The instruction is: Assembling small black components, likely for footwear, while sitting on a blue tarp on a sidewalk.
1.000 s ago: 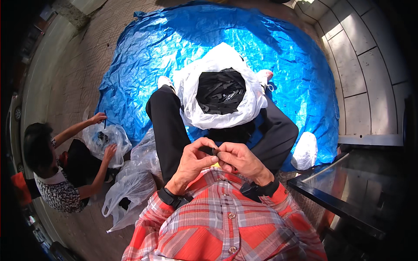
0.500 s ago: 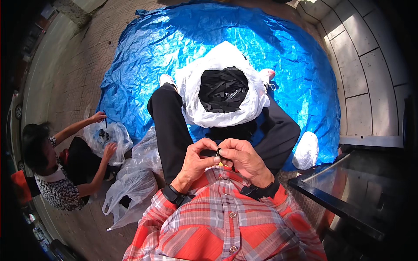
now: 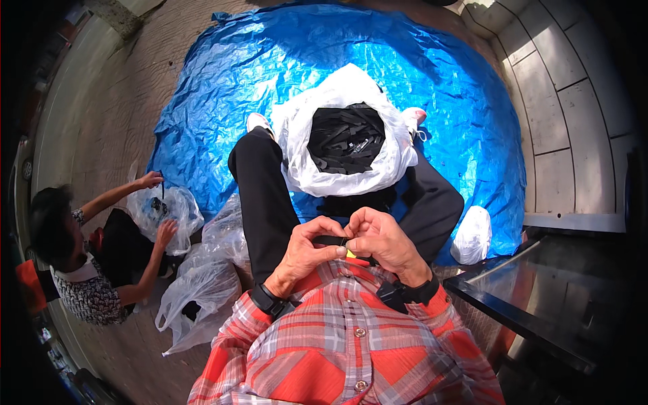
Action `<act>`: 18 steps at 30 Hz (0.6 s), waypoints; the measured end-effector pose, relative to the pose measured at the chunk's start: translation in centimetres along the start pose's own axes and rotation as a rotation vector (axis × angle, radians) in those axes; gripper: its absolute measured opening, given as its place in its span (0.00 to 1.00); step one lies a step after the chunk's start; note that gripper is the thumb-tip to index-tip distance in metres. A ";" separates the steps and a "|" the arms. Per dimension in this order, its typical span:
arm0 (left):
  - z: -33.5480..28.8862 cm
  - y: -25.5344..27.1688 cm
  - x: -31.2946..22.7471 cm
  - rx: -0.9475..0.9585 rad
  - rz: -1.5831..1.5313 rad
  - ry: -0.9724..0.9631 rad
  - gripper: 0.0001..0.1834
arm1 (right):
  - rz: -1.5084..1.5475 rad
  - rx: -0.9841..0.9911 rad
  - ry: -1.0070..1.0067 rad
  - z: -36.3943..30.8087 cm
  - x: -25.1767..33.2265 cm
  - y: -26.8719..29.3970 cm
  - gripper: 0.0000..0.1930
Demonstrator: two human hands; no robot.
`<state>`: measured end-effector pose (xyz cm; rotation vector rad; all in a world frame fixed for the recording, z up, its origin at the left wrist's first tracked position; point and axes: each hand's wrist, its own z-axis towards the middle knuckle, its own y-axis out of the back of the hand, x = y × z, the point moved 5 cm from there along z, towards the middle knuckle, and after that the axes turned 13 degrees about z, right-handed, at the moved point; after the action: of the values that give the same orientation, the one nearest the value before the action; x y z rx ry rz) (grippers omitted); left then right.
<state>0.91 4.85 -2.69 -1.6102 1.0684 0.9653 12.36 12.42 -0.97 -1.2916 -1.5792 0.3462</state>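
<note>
My left hand (image 3: 304,253) is closed in a pinch on a short black strip (image 3: 329,239), held low before my plaid shirt. Right beside it, my right hand (image 3: 385,244) has its fingertips pressed together at the strip's end. Whatever lies between those fingertips is too small to make out. A bit of yellow (image 3: 350,254) shows just below the fingers. Past my hands, between my legs, stands a white plastic bag (image 3: 304,172) with its rim folded out. Many flat black strips (image 3: 345,138) fill it.
A blue tarp (image 3: 229,88) lies under the bag and my feet. At right are a knotted white bag (image 3: 472,236) and a dark metal-edged panel (image 3: 533,304). Clear plastic bags (image 3: 202,297) sit at left, near a seated person (image 3: 88,270) handling a dark strip over another bag.
My right hand's fingers have risen slightly and drawn a little to the right from the strip's end. My left hand stays almost still with the black strip.
</note>
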 end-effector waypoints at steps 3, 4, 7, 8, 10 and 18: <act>-0.1 -0.7 -1.0 0.067 0.056 0.016 0.13 | -0.085 -0.040 -0.009 -0.7 0.3 0.0 0.14; 0.0 -0.9 -1.1 0.095 0.085 0.031 0.11 | -0.100 -0.046 -0.012 -0.8 0.5 0.1 0.14; 0.3 -1.4 -1.8 0.178 0.179 -0.104 0.11 | -0.225 -0.078 0.001 -1.5 0.9 0.4 0.13; 0.1 -1.3 -1.9 0.179 0.208 -0.120 0.12 | -0.259 -0.080 -0.002 -1.4 0.9 0.3 0.13; 0.0 -1.0 -1.8 0.163 0.226 -0.144 0.12 | -0.269 -0.060 -0.001 -1.3 0.7 -0.2 0.14; -0.7 -1.0 -1.4 0.142 -0.099 -0.013 0.10 | -0.435 -0.065 0.249 -0.6 0.0 -0.4 0.17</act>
<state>1.52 4.60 -0.90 -1.5230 1.0158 0.8155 12.63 11.99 -0.39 -0.9608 -1.6120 -0.1349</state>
